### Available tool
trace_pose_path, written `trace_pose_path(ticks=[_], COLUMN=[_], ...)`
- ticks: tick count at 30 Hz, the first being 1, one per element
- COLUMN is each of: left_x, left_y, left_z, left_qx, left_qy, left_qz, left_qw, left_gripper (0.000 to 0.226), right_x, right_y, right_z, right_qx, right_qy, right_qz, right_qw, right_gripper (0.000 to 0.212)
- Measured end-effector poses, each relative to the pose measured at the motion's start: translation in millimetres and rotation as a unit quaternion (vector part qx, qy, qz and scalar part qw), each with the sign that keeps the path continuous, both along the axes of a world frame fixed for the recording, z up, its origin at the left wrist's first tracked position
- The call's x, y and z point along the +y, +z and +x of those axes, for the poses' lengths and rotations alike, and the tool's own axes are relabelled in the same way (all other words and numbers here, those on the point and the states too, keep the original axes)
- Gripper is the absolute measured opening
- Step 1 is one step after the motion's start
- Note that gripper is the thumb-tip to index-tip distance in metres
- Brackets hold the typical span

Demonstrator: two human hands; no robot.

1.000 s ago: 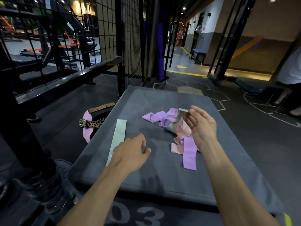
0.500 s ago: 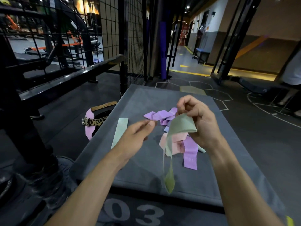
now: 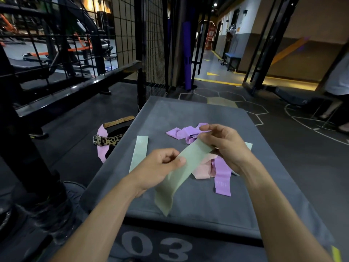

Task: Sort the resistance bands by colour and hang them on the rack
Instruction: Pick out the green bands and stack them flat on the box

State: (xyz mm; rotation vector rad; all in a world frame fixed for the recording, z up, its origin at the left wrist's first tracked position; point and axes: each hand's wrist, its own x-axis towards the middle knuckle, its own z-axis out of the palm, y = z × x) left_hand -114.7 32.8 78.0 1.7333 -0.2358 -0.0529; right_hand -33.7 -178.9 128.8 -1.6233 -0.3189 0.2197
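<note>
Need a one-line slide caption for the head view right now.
Both hands, left hand and right hand, hold a green band above the grey box, purple bands piled behind.

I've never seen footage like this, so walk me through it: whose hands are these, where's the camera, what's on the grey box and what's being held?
No machine here: a person wears a camera on the head, looking down at their own bare hands. The left hand and right hand each pinch one green band, stretched between them above a grey padded box. On the box lie another green band, purple bands and a pink band in a loose pile. A leopard-print belt lies on the floor to the left.
</note>
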Motion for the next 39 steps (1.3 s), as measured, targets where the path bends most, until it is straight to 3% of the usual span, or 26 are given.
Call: trace_pose_path(ticks=[3,5,9,13,17,19,21,23,25,27,31,35,37,39], left_x=[5,8,16,35,50,56,64,72,74,72,58,38,32,28], left_y=[-7,-11,-23,-40,-49,-46,-43,-44,-41,-31,-3,19,23,23], left_z=[4,4,2,-2,-2,-2,-2,2,3,3,-2,-12,-16,-18], left_qx=[-0.003,0.009,0.086,0.159,0.154,0.148,0.103,0.022,-0.047,-0.082,-0.105,-0.124,-0.109,-0.103], left_qy=[0.016,0.009,-0.055,-0.099,-0.021,0.044,0.104,0.172,0.270,0.342,0.332,0.247,0.210,0.171], left_qz=[0.004,0.020,0.054,0.109,0.128,0.099,0.137,0.225,0.323,0.332,0.129,-0.008,-0.057,-0.056], left_qw=[1.000,1.000,0.993,0.976,0.980,0.983,0.980,0.959,0.906,0.875,0.929,0.961,0.970,0.978], left_gripper=[0.033,0.037,0.020,0.014,0.015,0.007,0.008,0.011,0.013,0.014,0.029,0.033,0.032,0.030], right_x=[8,16,30,29,19,13,8,6,3,-1,1,15,13,11], right_y=[-8,-9,0,1,-9,-16,-17,-7,4,11,1,-19,-24,-22], right_z=[0,-1,-3,2,13,17,18,10,-2,-14,-30,-37,-35,-32], right_qx=[0.028,-0.023,-0.120,-0.161,-0.144,-0.112,-0.058,0.005,0.026,0.026,0.022,0.050,0.054,0.042], right_qy=[0.032,0.010,-0.052,-0.149,-0.244,-0.267,-0.262,-0.180,-0.034,0.138,0.395,0.474,0.468,0.386], right_qz=[-0.024,-0.030,0.030,0.071,0.065,0.063,0.078,0.143,0.179,0.156,-0.022,-0.191,-0.205,-0.185], right_qw=[0.999,0.999,0.991,0.973,0.957,0.955,0.960,0.973,0.983,0.978,0.918,0.858,0.858,0.903], right_gripper=[0.032,0.032,0.031,0.029,0.029,0.029,0.028,0.026,0.028,0.028,0.031,0.035,0.028,0.013])
